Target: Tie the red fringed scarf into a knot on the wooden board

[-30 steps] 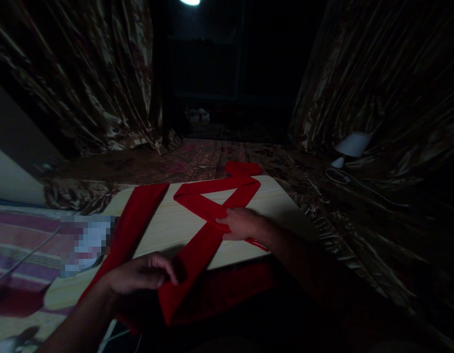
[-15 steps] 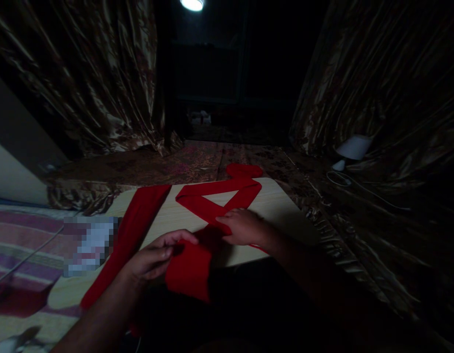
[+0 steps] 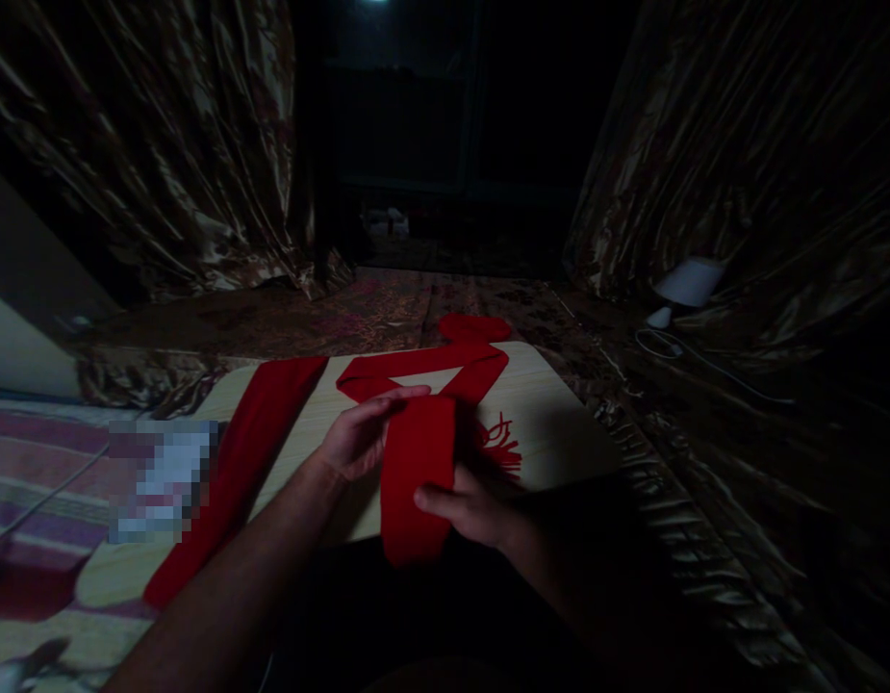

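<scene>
A long red scarf (image 3: 417, 472) lies in loops across a small pale wooden table, and a folded band of it is raised at the near edge. Against the upper left side of that band, my left hand (image 3: 362, 433) is closed with the fingers behind the cloth. My right hand (image 3: 473, 505) grips the lower right edge, thumb in front and fingers hidden behind. Fringe strands of the scarf spread on the tabletop just right of the band. Farther back the cloth forms a triangular loop. A red strip (image 3: 235, 481) runs along the table's left side.
The table (image 3: 567, 423) has rounded corners. To its left are a striped bedcover (image 3: 47, 481) and a blurred-out packet (image 3: 166, 481). A white lamp (image 3: 694, 281) with a cord stands at the right. Patterned curtains (image 3: 220, 144) hang behind, and the room is dim.
My right hand has left the flat cloth and come down and toward me to grip the raised band. My left hand has moved right and up with it. The fringe is now exposed.
</scene>
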{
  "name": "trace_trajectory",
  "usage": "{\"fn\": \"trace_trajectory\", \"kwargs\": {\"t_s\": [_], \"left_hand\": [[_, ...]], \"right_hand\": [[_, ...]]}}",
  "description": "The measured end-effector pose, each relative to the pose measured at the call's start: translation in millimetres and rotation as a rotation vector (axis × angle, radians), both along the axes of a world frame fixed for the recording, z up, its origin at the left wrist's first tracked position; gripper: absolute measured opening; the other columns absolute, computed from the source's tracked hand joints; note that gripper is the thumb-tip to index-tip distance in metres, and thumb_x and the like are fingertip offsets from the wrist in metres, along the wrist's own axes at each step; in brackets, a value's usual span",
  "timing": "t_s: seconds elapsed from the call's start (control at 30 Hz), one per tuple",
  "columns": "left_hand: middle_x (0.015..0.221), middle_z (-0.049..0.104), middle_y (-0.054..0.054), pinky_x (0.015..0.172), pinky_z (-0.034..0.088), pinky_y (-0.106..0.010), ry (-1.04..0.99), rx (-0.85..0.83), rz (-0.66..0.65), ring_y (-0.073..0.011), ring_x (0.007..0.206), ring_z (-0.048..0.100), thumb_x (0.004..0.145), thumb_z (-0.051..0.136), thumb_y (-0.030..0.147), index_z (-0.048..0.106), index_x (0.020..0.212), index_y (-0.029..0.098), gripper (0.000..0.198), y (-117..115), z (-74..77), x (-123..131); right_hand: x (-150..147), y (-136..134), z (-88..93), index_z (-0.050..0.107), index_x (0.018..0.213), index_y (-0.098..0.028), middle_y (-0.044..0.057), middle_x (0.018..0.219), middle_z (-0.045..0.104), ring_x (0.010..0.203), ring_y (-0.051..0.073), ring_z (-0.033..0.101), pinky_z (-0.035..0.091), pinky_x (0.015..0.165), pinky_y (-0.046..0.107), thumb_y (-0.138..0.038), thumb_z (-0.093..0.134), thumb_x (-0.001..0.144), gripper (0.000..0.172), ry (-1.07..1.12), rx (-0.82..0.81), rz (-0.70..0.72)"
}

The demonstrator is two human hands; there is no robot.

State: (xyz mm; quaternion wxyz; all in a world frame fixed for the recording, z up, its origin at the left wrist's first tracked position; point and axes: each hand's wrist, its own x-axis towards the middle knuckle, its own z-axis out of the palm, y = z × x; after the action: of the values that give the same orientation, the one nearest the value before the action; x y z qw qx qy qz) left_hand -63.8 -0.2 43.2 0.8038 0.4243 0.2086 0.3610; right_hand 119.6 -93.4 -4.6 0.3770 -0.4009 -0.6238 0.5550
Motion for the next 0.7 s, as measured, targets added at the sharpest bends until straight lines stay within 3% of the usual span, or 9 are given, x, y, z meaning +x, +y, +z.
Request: {"fn": "trace_trajectory", "kwargs": {"t_s": [0.1,0.23,0.33,0.43,0.53,0.7], "left_hand": [[0.114,0.072,-0.015,0.088,0.056,-0.042,0.08,0.038,0.076,-0.0286,0.099,0.071,0.083,0.061,0.038,0.061,0.132,0.012,0.056,12.3,-3.8,12.6],[0.087,0.073,-0.008,0.077,0.056,-0.039,0.203,0.232,0.417,-0.0214,0.074,0.07,0.082,0.063,0.038,0.055,0.136,0.012,0.061,20.0,-24.8,24.1],[0.101,0.073,-0.011,0.085,0.055,-0.041,0.456,0.49,0.586,-0.0236,0.088,0.07,0.083,0.063,0.038,0.058,0.132,0.014,0.055,21.2,-46.4,26.0],[0.137,0.062,-0.017,0.107,0.045,-0.048,0.761,0.817,0.459,-0.0303,0.124,0.059,0.086,0.062,0.044,0.056,0.137,0.015,0.058,22.2,-63.5,24.1],[0.15,0.05,-0.019,0.117,0.035,-0.049,0.944,1.033,0.246,-0.0311,0.139,0.047,0.095,0.05,0.048,0.047,0.148,0.013,0.064,24.0,-74.3,22.5],[0.151,0.049,-0.02,0.117,0.035,-0.049,1.028,1.187,0.208,-0.0302,0.139,0.047,0.1,0.04,0.043,0.038,0.153,0.01,0.063,27.2,-87.2,23.0]], "right_hand": [[-3.2,10.1,7.0,0.063,0.122,-0.021,0.01,0.12,0.069,0.11,0.027,0.064,0.049,0.099,0.043,-0.056,0.07,0.078,0.057,0.221,-0.126,-0.084],[14.2,45.3,32.1,0.063,0.121,-0.017,0.012,0.105,0.073,0.105,0.028,0.067,0.052,0.094,0.044,-0.064,0.051,0.087,0.059,0.391,-0.181,-0.126],[37.2,81.5,51.0,0.064,0.118,-0.015,0.013,0.099,0.074,0.101,0.028,0.069,0.054,0.09,0.044,-0.067,0.027,0.094,0.069,0.385,-0.187,-0.203],[56.9,115.6,55.0,0.063,0.117,-0.014,0.013,0.097,0.074,0.096,0.027,0.07,0.056,0.086,0.042,-0.072,0.017,0.092,0.078,0.259,-0.177,-0.26],[70.0,138.8,45.2,0.064,0.114,-0.015,0.013,0.095,0.074,0.089,0.026,0.071,0.056,0.082,0.041,-0.074,0.019,0.091,0.078,0.168,-0.166,-0.307],[82.1,145.1,30.0,0.066,0.101,-0.015,0.011,0.084,0.075,0.083,0.025,0.073,0.057,0.083,0.041,-0.049,0.04,0.095,0.043,0.264,-0.348,-0.352]]}}
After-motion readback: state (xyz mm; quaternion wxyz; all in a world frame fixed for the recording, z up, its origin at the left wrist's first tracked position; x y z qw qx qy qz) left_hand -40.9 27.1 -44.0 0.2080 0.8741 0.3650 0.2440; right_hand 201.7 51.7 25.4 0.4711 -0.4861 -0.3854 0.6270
